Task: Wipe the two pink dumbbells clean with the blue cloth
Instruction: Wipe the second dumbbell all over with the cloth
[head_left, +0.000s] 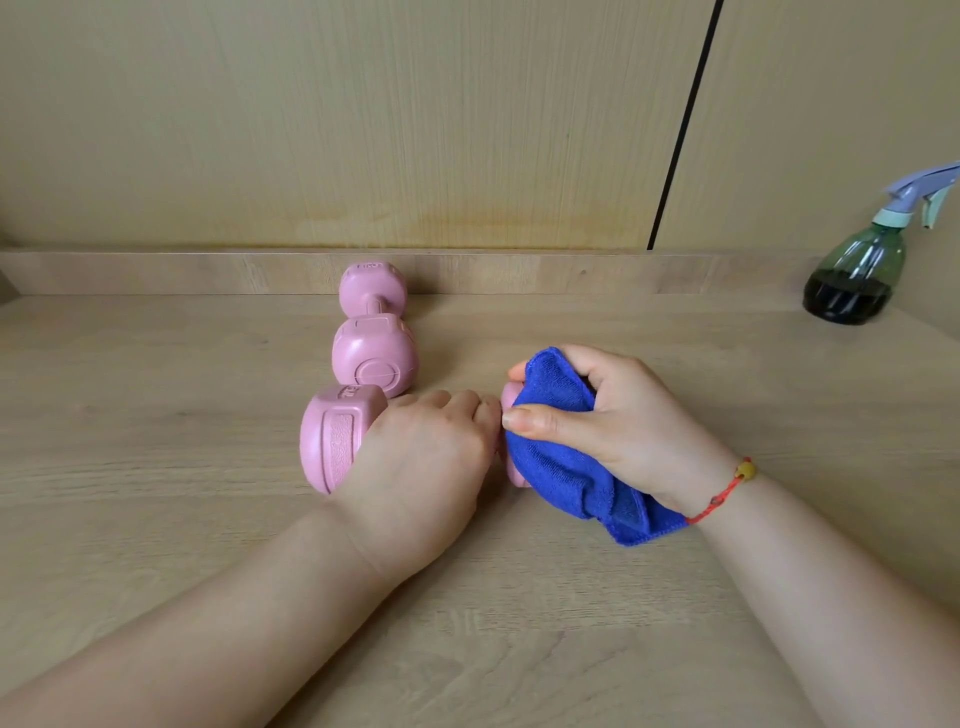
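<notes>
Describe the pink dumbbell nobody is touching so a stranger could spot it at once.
Start at the raised ledge along the back of the wooden table. Near its middle the free dumbbell lies end-on, one head by the ledge, the other facing the camera. Unlike the near dumbbell, lying crosswise under the left hand with the blue cloth over one end, no hand touches it.

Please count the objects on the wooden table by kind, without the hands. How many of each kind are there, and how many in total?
Pink dumbbells: 2 (far pink dumbbell; near pink dumbbell, gripped by the left hand)
Blue cloth: 1 (held in the right hand)
Spray bottle: 1
Total: 4
</notes>
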